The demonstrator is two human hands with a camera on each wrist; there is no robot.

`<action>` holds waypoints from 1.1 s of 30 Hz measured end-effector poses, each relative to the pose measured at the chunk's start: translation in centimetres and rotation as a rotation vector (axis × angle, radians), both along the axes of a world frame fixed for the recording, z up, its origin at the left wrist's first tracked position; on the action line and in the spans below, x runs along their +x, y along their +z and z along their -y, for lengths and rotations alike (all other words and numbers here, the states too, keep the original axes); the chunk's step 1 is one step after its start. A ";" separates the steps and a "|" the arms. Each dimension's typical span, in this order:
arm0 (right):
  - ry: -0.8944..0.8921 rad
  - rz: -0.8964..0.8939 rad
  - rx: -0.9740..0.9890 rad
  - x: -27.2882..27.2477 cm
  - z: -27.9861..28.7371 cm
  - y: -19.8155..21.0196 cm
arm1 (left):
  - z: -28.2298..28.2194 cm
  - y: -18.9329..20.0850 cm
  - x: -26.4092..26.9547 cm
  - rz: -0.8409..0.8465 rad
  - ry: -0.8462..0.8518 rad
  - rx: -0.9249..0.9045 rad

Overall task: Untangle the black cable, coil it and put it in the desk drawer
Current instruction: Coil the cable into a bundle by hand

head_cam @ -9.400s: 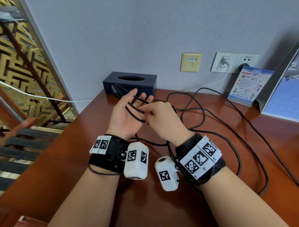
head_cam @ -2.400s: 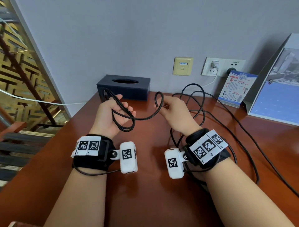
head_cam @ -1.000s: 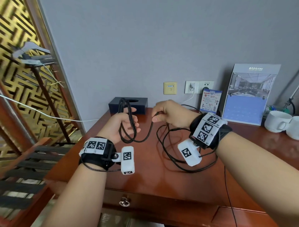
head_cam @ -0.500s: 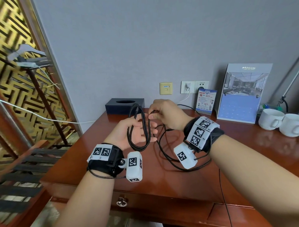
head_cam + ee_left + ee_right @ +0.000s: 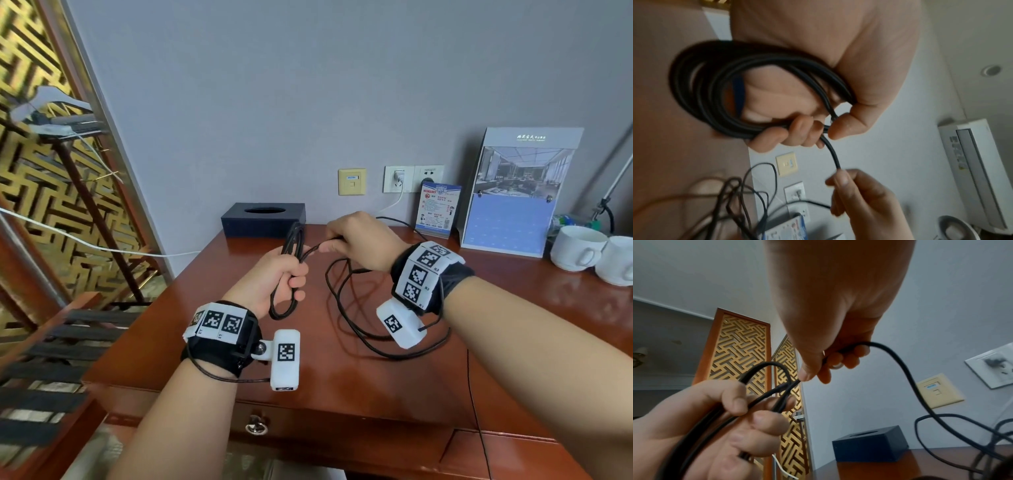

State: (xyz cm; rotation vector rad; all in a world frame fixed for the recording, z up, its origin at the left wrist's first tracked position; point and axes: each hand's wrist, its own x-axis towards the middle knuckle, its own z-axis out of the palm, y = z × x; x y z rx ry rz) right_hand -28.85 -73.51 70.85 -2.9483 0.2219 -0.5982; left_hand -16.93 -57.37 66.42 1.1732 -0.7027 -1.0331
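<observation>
My left hand point(image 5: 279, 279) grips a coil of several loops of the black cable point(image 5: 289, 270) above the desk; the left wrist view shows fingers and thumb curled round the coil point(image 5: 719, 91). My right hand point(image 5: 359, 240) pinches the cable strand just right of the coil, thumb against fingers point(image 5: 818, 368). The loose rest of the cable point(image 5: 363, 329) lies in loops on the desk under my right wrist. The desk drawer point(image 5: 335, 425) with a ring pull point(image 5: 256, 426) sits shut below the front edge.
A dark tissue box point(image 5: 263, 219) stands at the back of the wooden desk point(image 5: 376, 383). Wall sockets point(image 5: 412, 178), a leaflet stand point(image 5: 438, 209), a calendar stand point(image 5: 517, 195) and two white cups point(image 5: 579, 248) line the back right. A lattice screen point(image 5: 44, 164) stands left.
My right hand has drawn away to the right of the coil, pulling a short strand out. My left hand has closed tighter round the coil, now edge-on.
</observation>
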 end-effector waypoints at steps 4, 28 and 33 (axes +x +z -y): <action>-0.024 -0.038 0.037 -0.2 1.9 -0.8 | -0.3 -0.4 1.4 0.082 0.165 0.047; -0.337 0.340 0.265 2.1 0.2 -1.5 | 1.1 -3.3 1.9 -0.160 0.544 -0.155; -0.266 0.437 0.389 2.6 -2.1 -2.1 | 1.7 -3.1 0.7 -0.132 0.550 -0.117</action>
